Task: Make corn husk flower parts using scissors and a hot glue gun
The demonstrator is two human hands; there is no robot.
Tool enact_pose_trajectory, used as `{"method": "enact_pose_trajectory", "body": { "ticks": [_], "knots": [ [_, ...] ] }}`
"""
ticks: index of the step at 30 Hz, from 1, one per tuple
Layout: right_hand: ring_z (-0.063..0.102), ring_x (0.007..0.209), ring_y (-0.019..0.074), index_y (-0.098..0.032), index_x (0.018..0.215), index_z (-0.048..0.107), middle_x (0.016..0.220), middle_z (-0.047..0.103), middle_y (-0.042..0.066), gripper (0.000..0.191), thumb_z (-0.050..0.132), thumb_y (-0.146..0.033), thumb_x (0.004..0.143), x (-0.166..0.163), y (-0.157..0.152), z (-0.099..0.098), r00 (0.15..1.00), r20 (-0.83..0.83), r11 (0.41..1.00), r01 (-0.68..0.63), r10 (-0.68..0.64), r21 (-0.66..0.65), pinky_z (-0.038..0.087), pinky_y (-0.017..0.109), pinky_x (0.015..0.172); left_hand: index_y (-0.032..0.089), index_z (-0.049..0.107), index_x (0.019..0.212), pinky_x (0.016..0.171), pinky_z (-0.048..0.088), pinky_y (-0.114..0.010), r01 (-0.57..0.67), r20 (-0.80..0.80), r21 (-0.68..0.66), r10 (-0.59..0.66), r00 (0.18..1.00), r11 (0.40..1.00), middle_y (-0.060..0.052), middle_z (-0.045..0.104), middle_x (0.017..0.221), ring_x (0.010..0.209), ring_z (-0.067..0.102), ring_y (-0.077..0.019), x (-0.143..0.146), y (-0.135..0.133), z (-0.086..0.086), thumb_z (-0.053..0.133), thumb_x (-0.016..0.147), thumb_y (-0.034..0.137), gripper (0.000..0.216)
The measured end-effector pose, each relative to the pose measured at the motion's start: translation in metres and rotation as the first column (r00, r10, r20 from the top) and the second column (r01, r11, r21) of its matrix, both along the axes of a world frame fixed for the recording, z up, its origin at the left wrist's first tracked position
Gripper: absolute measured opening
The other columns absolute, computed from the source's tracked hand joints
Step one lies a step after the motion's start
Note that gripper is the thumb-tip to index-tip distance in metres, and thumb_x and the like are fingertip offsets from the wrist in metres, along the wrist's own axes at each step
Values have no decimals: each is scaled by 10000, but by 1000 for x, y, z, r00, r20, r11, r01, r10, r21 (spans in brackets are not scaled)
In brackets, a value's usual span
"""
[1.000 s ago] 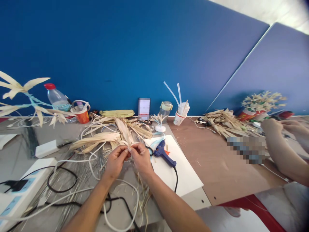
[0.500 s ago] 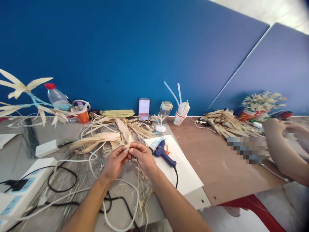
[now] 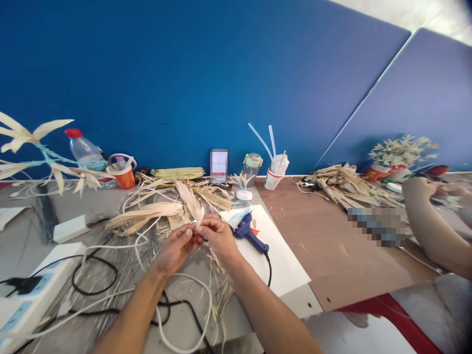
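Pinched between the nearly closed fingertips of your left hand (image 3: pixel 176 249) and right hand (image 3: pixel 219 238) was a small pale piece (image 3: pixel 197 225), apparently husk, its shape mostly hidden and seemingly unfinished. Far left, a bluish branch (image 3: pixel 47 155) already bore several flowers (image 3: pixel 53 128); loose husks (image 3: pixel 149 211) lay unshaped just beyond your hands; a small flower (image 3: pixel 243 182) stood formed on a white base (image 3: pixel 244 195); and the glue gun (image 3: pixel 251 234) rested unheld on white paper (image 3: pixel 285 265).
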State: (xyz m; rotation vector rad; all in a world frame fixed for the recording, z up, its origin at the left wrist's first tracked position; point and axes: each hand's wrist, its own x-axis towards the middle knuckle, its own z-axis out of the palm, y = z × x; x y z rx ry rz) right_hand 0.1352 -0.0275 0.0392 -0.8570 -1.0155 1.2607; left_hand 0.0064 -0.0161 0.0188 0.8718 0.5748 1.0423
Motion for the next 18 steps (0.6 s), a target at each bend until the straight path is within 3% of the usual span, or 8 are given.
{"method": "enact_pose_trajectory", "body": {
  "ticks": [3, 6, 13, 18],
  "knots": [
    [552, 665, 123, -189, 635, 661, 798, 530, 15, 88, 641, -236, 706, 1, -1, -1, 985, 160, 994, 53, -67, 92, 470, 235, 542, 139, 686, 731, 592, 432, -207, -20, 18, -45, 21, 1000, 999, -18, 619, 643, 601, 541, -98, -1, 1, -2, 768, 688, 295, 181],
    [573, 798, 150, -200, 740, 707, 841, 556, 33, 122, 586, -209, 728, 1, -2, -1, 977, 212, 990, -2, -27, 138, 490, 249, 651, 143, 647, 662, 611, 441, -207, -50, 59, -83, 55, 997, 995, 15, 577, 557, 555, 518, -82, -1, 2, 0, 796, 653, 266, 194],
    [508, 543, 79, -185, 747, 657, 849, 579, 8, 88, 589, -224, 707, 0, 0, -2, 996, 84, 1000, -17, 15, 20, 440, 216, 499, 138, 599, 668, 696, 463, -258, 50, 150, -72, -39, 988, 996, 45, 512, 504, 477, 442, -57, -2, -3, 9, 761, 700, 262, 207],
    [512, 481, 89, -193, 761, 567, 622, 582, -43, 154, 665, -268, 668, -3, -3, 0, 995, -77, 993, -67, 60, -97, 424, 200, 461, 145, 587, 674, 671, 460, -266, 54, 171, -76, -40, 985, 996, 49, 499, 508, 466, 426, -60, -2, -5, 9, 743, 714, 266, 201]
  ]
}}
